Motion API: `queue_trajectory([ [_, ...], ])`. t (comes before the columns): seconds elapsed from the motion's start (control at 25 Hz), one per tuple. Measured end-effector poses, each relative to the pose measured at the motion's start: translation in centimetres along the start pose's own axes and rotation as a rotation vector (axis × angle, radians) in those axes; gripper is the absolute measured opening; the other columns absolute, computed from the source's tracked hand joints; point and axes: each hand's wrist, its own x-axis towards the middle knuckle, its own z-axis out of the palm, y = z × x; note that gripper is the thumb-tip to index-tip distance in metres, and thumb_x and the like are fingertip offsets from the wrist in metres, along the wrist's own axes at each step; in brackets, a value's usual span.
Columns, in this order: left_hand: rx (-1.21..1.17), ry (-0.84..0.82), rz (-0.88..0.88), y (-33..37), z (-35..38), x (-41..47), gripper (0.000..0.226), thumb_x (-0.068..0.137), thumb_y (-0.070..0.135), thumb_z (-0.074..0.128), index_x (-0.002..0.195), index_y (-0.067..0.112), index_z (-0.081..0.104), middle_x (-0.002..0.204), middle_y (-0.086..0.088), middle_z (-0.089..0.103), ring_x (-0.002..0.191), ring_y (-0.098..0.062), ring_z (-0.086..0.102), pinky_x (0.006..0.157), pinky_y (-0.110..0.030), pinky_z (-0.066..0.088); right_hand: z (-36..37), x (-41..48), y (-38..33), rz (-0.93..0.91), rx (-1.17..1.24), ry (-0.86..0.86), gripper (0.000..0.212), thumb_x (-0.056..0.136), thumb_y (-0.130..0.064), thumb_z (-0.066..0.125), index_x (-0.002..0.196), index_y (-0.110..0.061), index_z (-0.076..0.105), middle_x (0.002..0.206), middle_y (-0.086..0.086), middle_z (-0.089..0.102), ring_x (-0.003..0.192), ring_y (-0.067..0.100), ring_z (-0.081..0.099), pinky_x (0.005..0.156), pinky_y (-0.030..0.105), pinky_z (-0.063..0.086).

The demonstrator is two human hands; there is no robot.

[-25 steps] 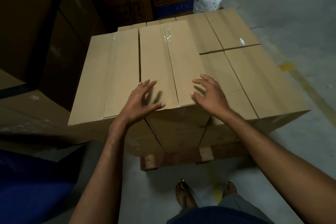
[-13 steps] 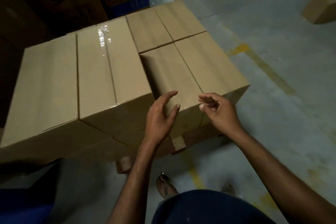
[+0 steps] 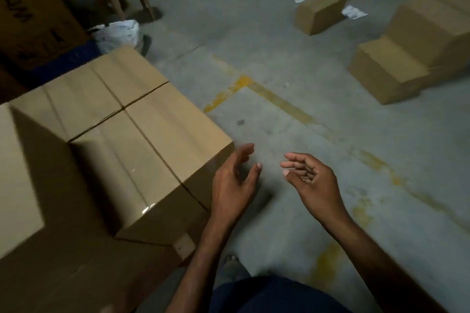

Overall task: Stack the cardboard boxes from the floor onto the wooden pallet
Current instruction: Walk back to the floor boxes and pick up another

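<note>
Two hands [image 3: 235, 185], one white bag [image 3: 117, 34]

Both hands, left hand [image 3: 232, 187] and right hand [image 3: 311, 180], hang empty beside stacked cardboard boxes [image 3: 142, 140]; loose boxes [image 3: 396, 63] lie beyond.

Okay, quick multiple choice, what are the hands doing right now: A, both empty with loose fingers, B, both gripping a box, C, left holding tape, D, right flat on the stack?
A: the left hand and right hand hang over the floor beside the stacked boxes, fingers relaxed, holding nothing.
</note>
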Motion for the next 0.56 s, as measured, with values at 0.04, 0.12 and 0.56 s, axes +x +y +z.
queue_trajectory([
  [0.04, -0.036, -0.038, -0.001, 0.8, 1.7, 1.3, 0.036, 0.094, 0.032, 0.071, 0.129, 0.029, 0.064, 0.121, 0.016, 0.07, 0.108, 0.001, 0.067, 0.09, -0.035, 0.057, -1.5, 0.9, 0.6, 0.025, 0.019, 0.062, 0.03, 0.091, 0.001, 0.073, 0.116, -0.015, 0.071, 0.1, -0.002, 0.078, 0.093, 0.01, 0.073, 0.084, 0.018, 0.054],
  [0.12, -0.097, -0.116, -0.019, 2.2, 5.0, 4.1, 0.035, 0.094, 0.032, 0.072, 0.127, 0.029, 0.065, 0.119, 0.016, 0.071, 0.104, 0.0, 0.069, 0.088, -0.036, 0.059, -4.2, 2.8, 1.6, 0.072, 0.054, 0.177, 0.029, 0.091, -0.003, 0.074, 0.115, -0.019, 0.071, 0.098, -0.002, 0.078, 0.094, 0.012, 0.074, 0.088, 0.025, 0.056],
  [0.56, -0.331, -0.473, -0.051, 8.8, 24.9, 24.0, 0.037, 0.088, 0.013, 0.079, 0.119, 0.029, 0.067, 0.109, 0.015, 0.074, 0.101, -0.006, 0.071, 0.091, -0.04, 0.059, -18.7, 17.3, 2.6, 0.145, 0.089, 0.622, 0.027, 0.092, -0.008, 0.076, 0.116, -0.018, 0.071, 0.097, -0.001, 0.079, 0.096, 0.014, 0.074, 0.096, 0.039, 0.057],
])
